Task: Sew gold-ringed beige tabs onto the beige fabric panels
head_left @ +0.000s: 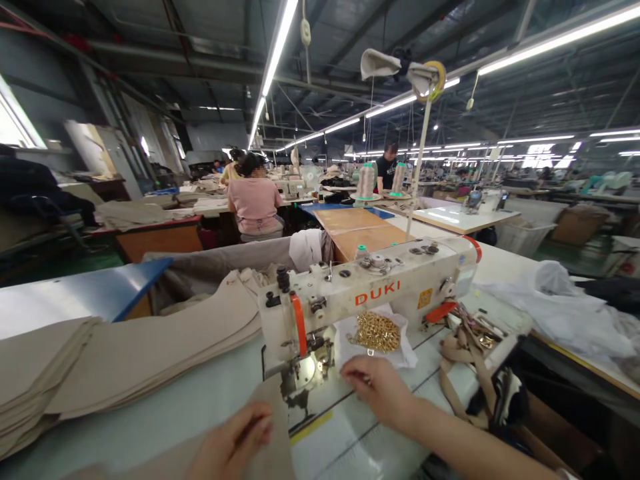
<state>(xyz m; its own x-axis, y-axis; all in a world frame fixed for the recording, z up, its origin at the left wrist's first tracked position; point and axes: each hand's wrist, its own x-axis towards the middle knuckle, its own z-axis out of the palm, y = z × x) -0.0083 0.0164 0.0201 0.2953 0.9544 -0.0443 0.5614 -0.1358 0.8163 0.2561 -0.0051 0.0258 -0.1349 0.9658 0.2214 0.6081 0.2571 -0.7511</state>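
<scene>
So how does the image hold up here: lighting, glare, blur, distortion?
Head view: the nearest ceiling tube and the window burn out to white; a bright spot glows near the needle end of the sewing machine; the blue table carries a pale sheen. Also head view: the left hand looks soft, and the window slants, probably wide-angle distortion.

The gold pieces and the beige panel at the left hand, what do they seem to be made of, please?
Gold pieces: probably metal, polished, from their bright glints; coated plastic is possible. Beige panel: apparently fabric, matte, showing no shine; fibre unclear.
</scene>
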